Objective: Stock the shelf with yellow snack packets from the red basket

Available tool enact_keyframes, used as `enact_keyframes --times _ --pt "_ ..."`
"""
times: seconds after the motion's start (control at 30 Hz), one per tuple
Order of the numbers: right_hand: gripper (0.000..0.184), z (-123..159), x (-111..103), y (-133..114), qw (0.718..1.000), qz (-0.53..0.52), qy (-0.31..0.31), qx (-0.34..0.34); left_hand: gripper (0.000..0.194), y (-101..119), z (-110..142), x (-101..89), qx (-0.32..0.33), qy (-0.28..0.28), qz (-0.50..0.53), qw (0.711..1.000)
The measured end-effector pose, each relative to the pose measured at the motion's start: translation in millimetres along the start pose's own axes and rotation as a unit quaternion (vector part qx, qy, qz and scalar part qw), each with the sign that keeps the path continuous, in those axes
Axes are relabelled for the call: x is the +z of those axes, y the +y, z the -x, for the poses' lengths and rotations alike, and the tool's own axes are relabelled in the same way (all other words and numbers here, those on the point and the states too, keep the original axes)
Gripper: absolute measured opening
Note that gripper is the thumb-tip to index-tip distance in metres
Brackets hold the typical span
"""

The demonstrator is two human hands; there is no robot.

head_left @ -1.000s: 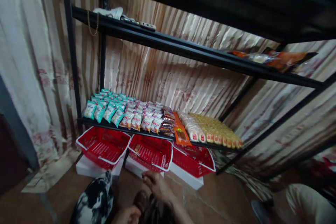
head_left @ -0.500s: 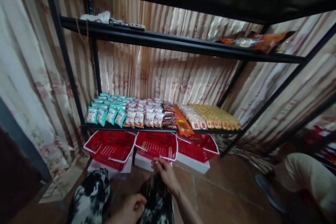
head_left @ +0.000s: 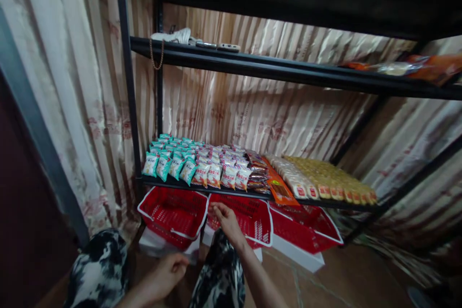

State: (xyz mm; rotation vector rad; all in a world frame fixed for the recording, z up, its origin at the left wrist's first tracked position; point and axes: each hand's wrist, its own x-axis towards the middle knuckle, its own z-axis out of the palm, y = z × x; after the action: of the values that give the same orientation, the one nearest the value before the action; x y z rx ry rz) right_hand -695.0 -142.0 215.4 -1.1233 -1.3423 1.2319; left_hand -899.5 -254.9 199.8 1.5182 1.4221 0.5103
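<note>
My right hand [head_left: 225, 219] reaches over the middle red basket [head_left: 265, 221], above my knee. Its fingers are loosely bent and somewhat apart, with nothing visible in them. Part of that basket's inside is hidden behind the hand. Lower and to the left, my left hand [head_left: 171, 269] hangs over the floor between my knees, its fingers curled in and no item showing. The left red basket [head_left: 159, 216] and the right red basket [head_left: 310, 231] flank the middle one. All have white handles and rest on white boxes [head_left: 303, 255].
A black shelf rack stands ahead. Its low shelf [head_left: 216, 191] carries teal snack bags [head_left: 176, 166], white-and-red bags [head_left: 229, 175], an orange packet [head_left: 281, 192] and yellowish packs [head_left: 328, 183]. The middle shelf [head_left: 270, 65] has a white cloth [head_left: 173, 36] and a hanging chain [head_left: 156, 55].
My view has swung to the left and the baskets appear farther right. My right hand has moved forward over the middle basket. The left hand stays low, now farther from the right.
</note>
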Motion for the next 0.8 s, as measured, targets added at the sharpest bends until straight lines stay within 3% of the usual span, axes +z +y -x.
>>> enact_keyframes --times 0.2,0.43,0.57,0.67,0.8 --pt "0.062 -33 35 0 1.000 0.005 -0.022 0.003 0.033 -27 -18 -27.8 -0.004 0.005 0.025 1.000" --pt "0.058 -69 49 26 0.999 0.049 -0.010 -0.010 0.023 -63 -64 -23.0 -0.046 -0.007 0.067 0.997" --pt "0.046 -94 52 32 0.992 0.123 -0.019 -0.030 0.024 -71 -87 -27.6 -0.067 -0.004 0.102 0.993" --pt "0.035 -118 62 26 0.978 0.202 -0.033 -0.041 0.028 -67 -99 -45.4 -0.045 0.042 0.127 0.990" --pt "0.032 -156 90 18 0.962 0.256 -0.029 -0.090 0.028 -60 -126 -79.9 0.015 0.114 0.120 0.986"
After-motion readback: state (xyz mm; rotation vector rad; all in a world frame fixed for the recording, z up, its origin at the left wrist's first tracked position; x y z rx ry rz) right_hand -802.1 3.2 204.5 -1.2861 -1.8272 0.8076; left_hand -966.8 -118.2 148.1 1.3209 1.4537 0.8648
